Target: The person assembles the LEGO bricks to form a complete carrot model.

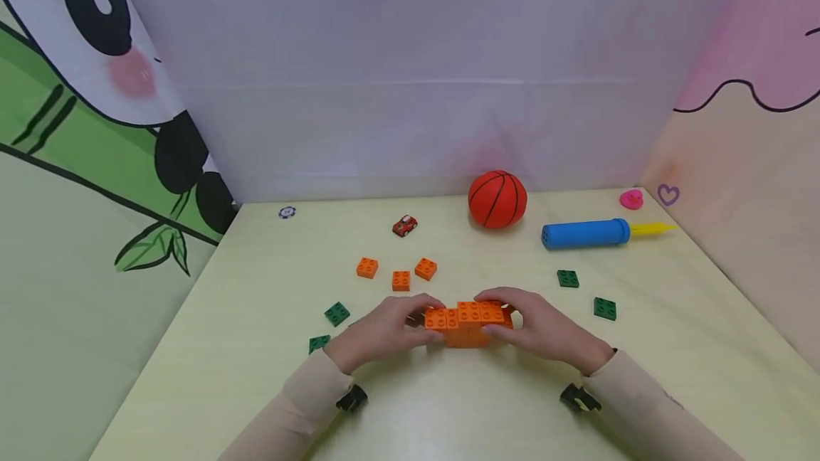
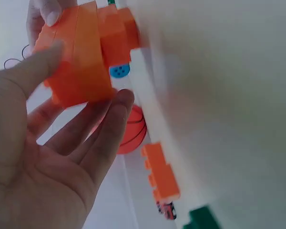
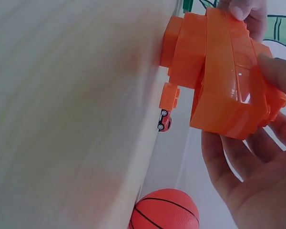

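Observation:
Both hands hold one assembly of orange toy building bricks (image 1: pixel 468 333) just in front of the body, at the middle of the table. My left hand (image 1: pixel 387 329) grips its left end, thumb on the near side and fingers behind. At the other end my right hand (image 1: pixel 547 324) grips it the same way, thumb in front. Raised studs show on its stepped top. In the left wrist view the assembly (image 2: pixel 83 57) has a wide upper layer and narrower bricks beneath. The right wrist view shows a narrow gap along one seam of the assembly (image 3: pixel 224 81).
Beyond the hands lie three loose orange bricks (image 1: pixel 401 281). Green bricks lie left (image 1: pixel 337 314) and right (image 1: pixel 605 309). Farther back are a red toy car (image 1: pixel 405 225), a small basketball (image 1: pixel 497 199), a blue pump (image 1: pixel 586 233), a pink toy (image 1: pixel 631 198) and a poker chip (image 1: pixel 287 212).

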The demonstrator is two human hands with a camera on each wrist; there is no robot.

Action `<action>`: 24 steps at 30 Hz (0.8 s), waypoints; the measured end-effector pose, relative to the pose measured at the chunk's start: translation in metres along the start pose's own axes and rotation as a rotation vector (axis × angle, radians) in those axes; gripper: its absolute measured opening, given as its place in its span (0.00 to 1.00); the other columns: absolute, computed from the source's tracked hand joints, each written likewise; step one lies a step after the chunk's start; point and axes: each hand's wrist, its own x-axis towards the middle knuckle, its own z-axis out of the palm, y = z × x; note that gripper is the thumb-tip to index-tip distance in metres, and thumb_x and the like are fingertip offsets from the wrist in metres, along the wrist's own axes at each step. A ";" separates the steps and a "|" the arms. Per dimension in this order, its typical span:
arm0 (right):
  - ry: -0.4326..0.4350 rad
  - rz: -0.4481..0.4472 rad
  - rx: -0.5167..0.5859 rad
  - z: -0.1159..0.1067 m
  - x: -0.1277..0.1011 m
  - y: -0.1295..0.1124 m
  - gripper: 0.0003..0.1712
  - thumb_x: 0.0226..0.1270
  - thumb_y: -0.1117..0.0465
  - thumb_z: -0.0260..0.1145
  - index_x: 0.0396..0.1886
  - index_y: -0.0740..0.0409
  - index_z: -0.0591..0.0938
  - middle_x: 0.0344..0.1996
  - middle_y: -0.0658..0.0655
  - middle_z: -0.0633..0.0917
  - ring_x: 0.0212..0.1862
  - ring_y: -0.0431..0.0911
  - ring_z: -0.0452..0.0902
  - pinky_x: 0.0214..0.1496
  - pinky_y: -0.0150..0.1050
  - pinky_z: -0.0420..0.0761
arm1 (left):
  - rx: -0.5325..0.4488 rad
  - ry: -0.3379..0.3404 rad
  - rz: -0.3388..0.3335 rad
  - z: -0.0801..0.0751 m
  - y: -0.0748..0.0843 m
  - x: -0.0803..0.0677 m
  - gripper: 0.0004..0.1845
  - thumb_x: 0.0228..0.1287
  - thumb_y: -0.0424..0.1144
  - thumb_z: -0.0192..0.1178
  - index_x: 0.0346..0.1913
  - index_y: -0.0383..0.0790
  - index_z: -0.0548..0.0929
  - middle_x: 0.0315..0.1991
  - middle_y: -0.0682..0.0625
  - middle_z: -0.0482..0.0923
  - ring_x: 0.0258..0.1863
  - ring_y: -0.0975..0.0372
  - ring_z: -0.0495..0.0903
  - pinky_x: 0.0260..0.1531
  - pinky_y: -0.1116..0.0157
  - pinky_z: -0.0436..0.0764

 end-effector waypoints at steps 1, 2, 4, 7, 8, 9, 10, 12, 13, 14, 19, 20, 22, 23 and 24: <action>-0.004 0.001 0.000 0.000 0.000 0.001 0.28 0.67 0.42 0.67 0.65 0.41 0.77 0.56 0.41 0.79 0.51 0.42 0.74 0.53 0.40 0.79 | 0.004 0.006 -0.001 -0.003 0.000 -0.001 0.27 0.63 0.58 0.66 0.63 0.56 0.78 0.53 0.62 0.80 0.47 0.66 0.78 0.51 0.64 0.79; -0.007 -0.001 0.001 0.000 0.000 0.001 0.28 0.67 0.41 0.67 0.65 0.41 0.77 0.56 0.40 0.79 0.51 0.41 0.74 0.54 0.39 0.79 | 0.011 0.016 -0.003 -0.007 0.000 -0.002 0.29 0.63 0.59 0.65 0.64 0.54 0.78 0.54 0.60 0.80 0.49 0.66 0.78 0.53 0.62 0.79; -0.009 -0.004 0.001 -0.001 0.001 0.001 0.29 0.67 0.41 0.67 0.65 0.41 0.77 0.57 0.40 0.79 0.52 0.41 0.74 0.55 0.41 0.79 | 0.032 0.056 -0.004 -0.017 -0.001 -0.002 0.31 0.63 0.60 0.64 0.65 0.50 0.78 0.56 0.56 0.81 0.51 0.64 0.78 0.56 0.60 0.78; -0.008 -0.010 -0.007 -0.001 0.001 0.002 0.30 0.67 0.42 0.68 0.65 0.44 0.77 0.57 0.41 0.79 0.52 0.41 0.74 0.56 0.43 0.79 | 0.105 0.136 -0.036 -0.031 -0.005 0.003 0.28 0.66 0.55 0.64 0.64 0.45 0.79 0.57 0.50 0.80 0.55 0.59 0.78 0.59 0.56 0.77; -0.010 -0.012 -0.007 -0.001 0.000 0.002 0.30 0.67 0.43 0.68 0.66 0.46 0.76 0.57 0.41 0.79 0.53 0.42 0.74 0.56 0.44 0.79 | 0.153 0.161 -0.058 -0.034 -0.007 0.007 0.26 0.67 0.53 0.64 0.63 0.44 0.79 0.58 0.50 0.80 0.56 0.58 0.78 0.59 0.56 0.77; -0.013 -0.010 -0.009 -0.002 0.000 0.002 0.30 0.67 0.43 0.68 0.66 0.47 0.76 0.57 0.42 0.79 0.53 0.42 0.74 0.56 0.45 0.79 | 0.202 0.181 -0.087 -0.037 -0.009 0.011 0.25 0.67 0.51 0.65 0.63 0.43 0.80 0.58 0.49 0.80 0.57 0.57 0.77 0.59 0.55 0.77; -0.016 -0.007 -0.011 -0.002 0.000 0.002 0.31 0.67 0.44 0.68 0.66 0.48 0.76 0.57 0.42 0.79 0.53 0.42 0.74 0.57 0.46 0.79 | 0.254 0.194 -0.115 -0.039 -0.011 0.016 0.24 0.67 0.48 0.66 0.62 0.42 0.80 0.58 0.49 0.80 0.57 0.55 0.77 0.59 0.55 0.77; -0.025 0.002 -0.009 -0.002 -0.001 0.003 0.31 0.67 0.45 0.69 0.66 0.47 0.76 0.57 0.42 0.80 0.54 0.42 0.74 0.58 0.46 0.78 | 0.355 0.195 -0.170 -0.041 -0.016 0.027 0.24 0.66 0.45 0.67 0.62 0.40 0.80 0.58 0.47 0.79 0.56 0.54 0.78 0.59 0.55 0.77; -0.033 0.011 -0.001 -0.002 -0.001 0.003 0.31 0.67 0.46 0.69 0.66 0.47 0.76 0.56 0.42 0.80 0.54 0.42 0.74 0.59 0.48 0.78 | 0.392 0.186 -0.196 -0.041 -0.018 0.032 0.24 0.65 0.44 0.68 0.62 0.39 0.80 0.58 0.46 0.79 0.56 0.54 0.78 0.59 0.55 0.77; -0.040 0.019 0.005 -0.002 0.000 0.003 0.30 0.67 0.46 0.69 0.66 0.47 0.76 0.56 0.42 0.80 0.54 0.42 0.74 0.59 0.49 0.78 | 0.415 0.174 -0.217 -0.042 -0.021 0.037 0.24 0.64 0.43 0.68 0.61 0.38 0.80 0.57 0.45 0.80 0.55 0.53 0.78 0.59 0.55 0.77; -0.061 0.046 0.033 -0.001 0.001 0.005 0.30 0.66 0.45 0.70 0.65 0.45 0.76 0.55 0.43 0.80 0.54 0.43 0.74 0.60 0.51 0.77 | 0.448 0.101 -0.256 -0.039 -0.032 0.051 0.23 0.64 0.38 0.68 0.60 0.35 0.81 0.56 0.44 0.80 0.53 0.54 0.78 0.58 0.56 0.77; -0.060 0.049 0.034 -0.001 0.001 0.006 0.30 0.65 0.45 0.70 0.65 0.45 0.76 0.55 0.43 0.80 0.54 0.43 0.74 0.59 0.51 0.77 | 0.448 0.090 -0.256 -0.038 -0.033 0.052 0.23 0.64 0.37 0.68 0.60 0.35 0.81 0.55 0.44 0.80 0.52 0.54 0.78 0.58 0.56 0.77; -0.056 0.055 0.034 -0.002 0.001 0.007 0.30 0.65 0.45 0.70 0.65 0.45 0.77 0.55 0.43 0.80 0.54 0.44 0.74 0.59 0.50 0.77 | 0.456 0.072 -0.246 -0.037 -0.033 0.053 0.22 0.64 0.37 0.68 0.60 0.35 0.81 0.54 0.44 0.81 0.50 0.54 0.78 0.57 0.57 0.78; -0.053 0.058 0.031 -0.003 0.001 0.007 0.30 0.65 0.45 0.70 0.65 0.45 0.77 0.54 0.43 0.80 0.53 0.44 0.74 0.59 0.50 0.77 | 0.457 0.070 -0.234 -0.036 -0.031 0.052 0.22 0.64 0.38 0.68 0.59 0.35 0.81 0.53 0.45 0.81 0.48 0.55 0.78 0.56 0.57 0.78; -0.051 0.062 0.031 -0.003 0.001 0.007 0.30 0.65 0.44 0.70 0.65 0.45 0.77 0.54 0.43 0.80 0.53 0.44 0.74 0.59 0.50 0.77 | 0.448 0.072 -0.218 -0.035 -0.030 0.050 0.22 0.63 0.39 0.68 0.59 0.35 0.82 0.52 0.45 0.81 0.46 0.56 0.78 0.55 0.57 0.79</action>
